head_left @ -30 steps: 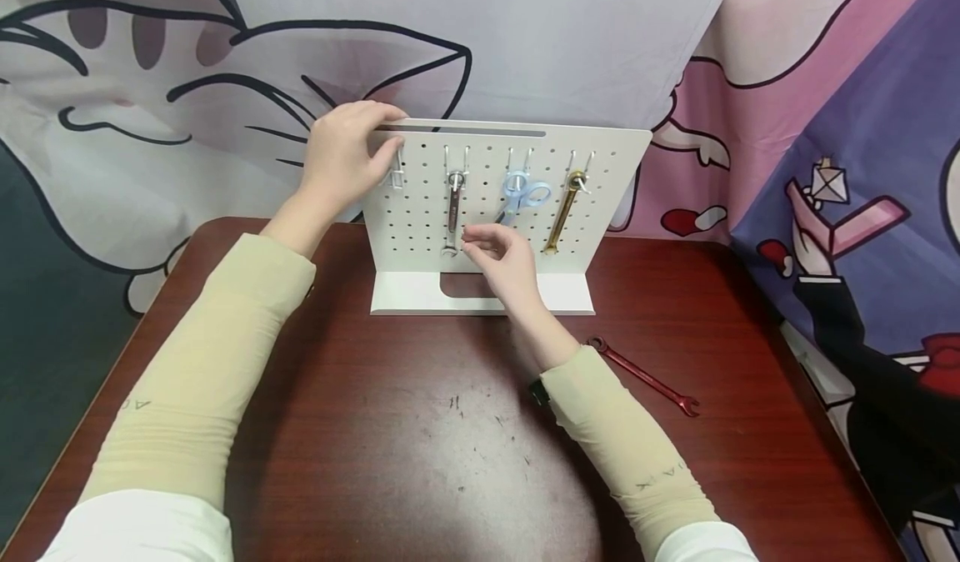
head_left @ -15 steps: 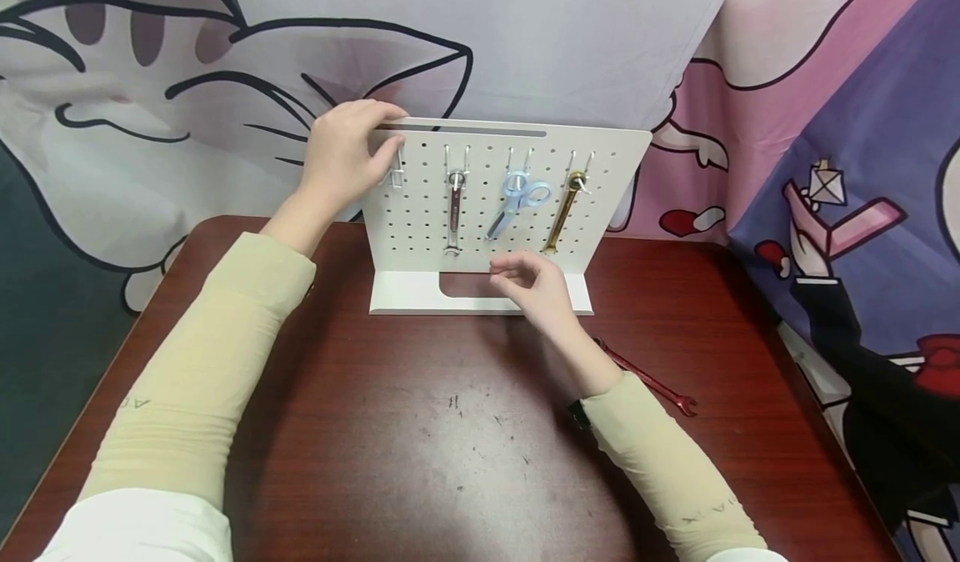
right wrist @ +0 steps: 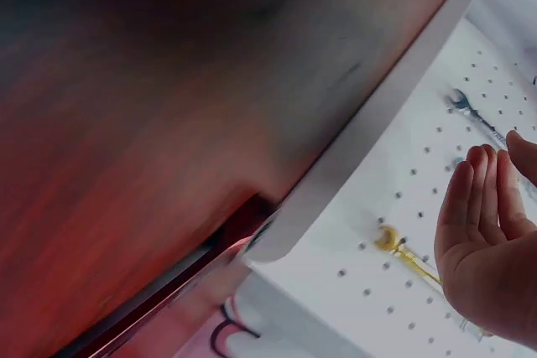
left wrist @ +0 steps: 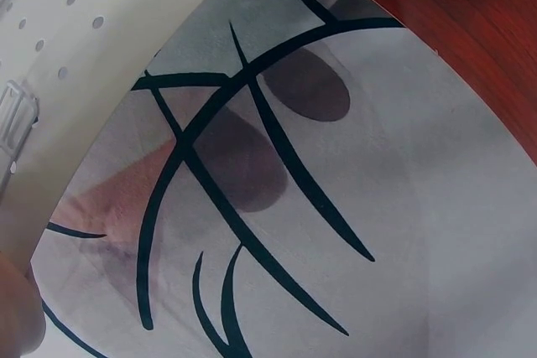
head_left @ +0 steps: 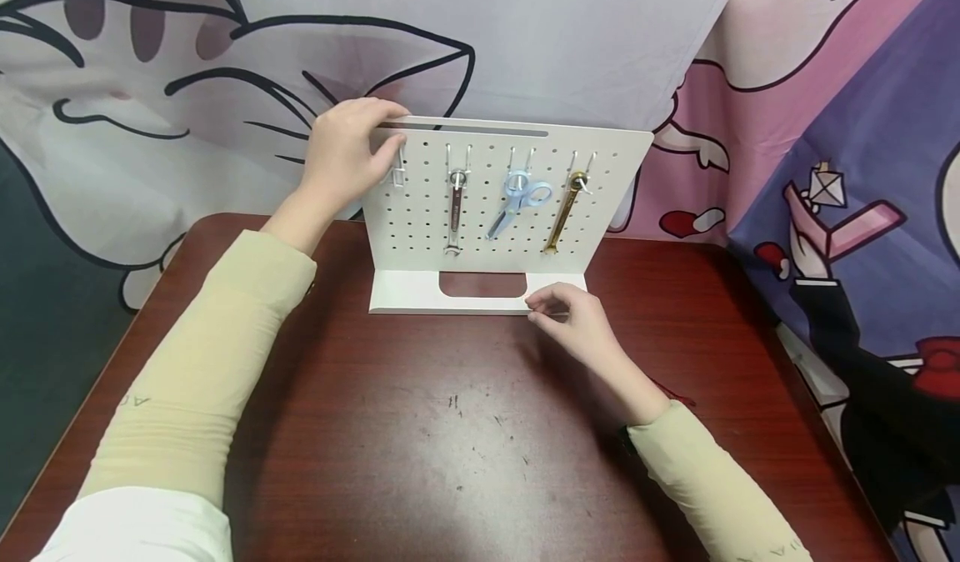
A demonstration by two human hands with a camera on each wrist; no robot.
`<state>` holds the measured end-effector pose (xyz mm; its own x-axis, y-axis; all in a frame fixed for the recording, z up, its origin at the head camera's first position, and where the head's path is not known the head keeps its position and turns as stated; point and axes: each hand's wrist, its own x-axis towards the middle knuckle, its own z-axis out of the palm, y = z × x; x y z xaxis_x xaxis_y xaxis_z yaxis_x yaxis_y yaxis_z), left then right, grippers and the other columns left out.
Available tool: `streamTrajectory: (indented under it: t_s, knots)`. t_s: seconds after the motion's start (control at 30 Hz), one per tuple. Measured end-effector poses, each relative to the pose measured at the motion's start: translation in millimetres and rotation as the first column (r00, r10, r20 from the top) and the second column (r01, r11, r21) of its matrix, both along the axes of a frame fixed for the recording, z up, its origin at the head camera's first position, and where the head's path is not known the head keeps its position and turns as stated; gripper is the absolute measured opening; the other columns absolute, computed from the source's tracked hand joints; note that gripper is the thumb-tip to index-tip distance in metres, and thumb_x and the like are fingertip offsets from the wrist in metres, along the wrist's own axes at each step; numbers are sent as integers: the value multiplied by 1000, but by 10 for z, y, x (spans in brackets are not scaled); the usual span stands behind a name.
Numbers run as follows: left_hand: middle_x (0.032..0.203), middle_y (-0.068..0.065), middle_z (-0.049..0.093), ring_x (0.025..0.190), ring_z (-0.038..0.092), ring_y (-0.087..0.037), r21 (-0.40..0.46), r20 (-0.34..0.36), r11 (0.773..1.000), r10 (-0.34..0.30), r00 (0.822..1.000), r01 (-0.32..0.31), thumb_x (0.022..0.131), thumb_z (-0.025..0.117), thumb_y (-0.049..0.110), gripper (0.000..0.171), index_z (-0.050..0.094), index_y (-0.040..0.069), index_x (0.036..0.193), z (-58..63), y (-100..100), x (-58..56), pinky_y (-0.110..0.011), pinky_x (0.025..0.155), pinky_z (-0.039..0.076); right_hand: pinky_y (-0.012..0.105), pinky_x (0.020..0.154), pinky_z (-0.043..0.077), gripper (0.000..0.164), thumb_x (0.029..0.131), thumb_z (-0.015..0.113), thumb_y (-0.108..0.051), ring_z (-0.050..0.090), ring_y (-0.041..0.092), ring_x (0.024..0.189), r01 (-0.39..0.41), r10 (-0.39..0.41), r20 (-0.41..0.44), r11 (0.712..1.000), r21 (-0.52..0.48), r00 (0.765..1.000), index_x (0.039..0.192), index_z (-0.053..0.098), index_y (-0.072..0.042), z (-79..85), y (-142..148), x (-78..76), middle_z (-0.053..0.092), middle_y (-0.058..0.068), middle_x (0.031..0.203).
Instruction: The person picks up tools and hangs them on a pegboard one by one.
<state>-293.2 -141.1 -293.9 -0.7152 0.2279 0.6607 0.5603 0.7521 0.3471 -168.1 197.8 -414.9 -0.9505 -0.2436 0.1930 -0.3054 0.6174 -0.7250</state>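
My left hand (head_left: 347, 153) grips the top left corner of a white pegboard (head_left: 480, 241), thumb in front, the other fingers over the top edge. On the board's hooks hang a silver combination wrench (head_left: 455, 212), light blue scissors (head_left: 516, 203) and a gold combination wrench (head_left: 564, 216). The leftmost hook (head_left: 398, 177), beside my left thumb, bears nothing. My right hand (head_left: 581, 320) hovers by the right front edge of the board's base, fingers loosely bent, holding nothing. In the right wrist view the gold wrench (right wrist: 411, 259) shows beside my right hand (right wrist: 495, 249).
A red wrench (head_left: 678, 396) lies on the brown table (head_left: 420, 429), mostly hidden behind my right forearm. The pegboard's base has a cut-out slot. Printed cloth (head_left: 555, 37) hangs behind the table and along its right side.
My right hand has moved from in front of the scissors down and to the right, uncovering them; its forearm now covers most of the red wrench. The left hand stays put.
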Motion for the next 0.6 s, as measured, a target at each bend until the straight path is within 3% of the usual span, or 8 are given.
streamTrajectory:
  t_s: [0.37, 0.6]
  knots:
    - [122, -14, 79, 120, 72, -37, -10, 3, 1000, 9, 1000, -9, 98, 69, 10, 24, 76, 5, 121, 6, -1, -6, -53, 103, 54, 45, 85, 65, 20, 87, 81, 5, 75, 29, 93, 4, 1, -28, 985, 171, 1000, 105, 77, -1, -125, 433, 141, 77, 13, 103]
    - [122, -14, 79, 121, 71, -36, -13, 9, 1000, 8, 1000, -7, 99, 69, 10, 24, 76, 5, 121, 2, 6, -13, -53, 103, 54, 43, 83, 64, 22, 84, 84, 3, 75, 24, 90, 14, 4, -65, 961, 276, 998, 104, 78, -6, -179, 687, 227, 77, 6, 99]
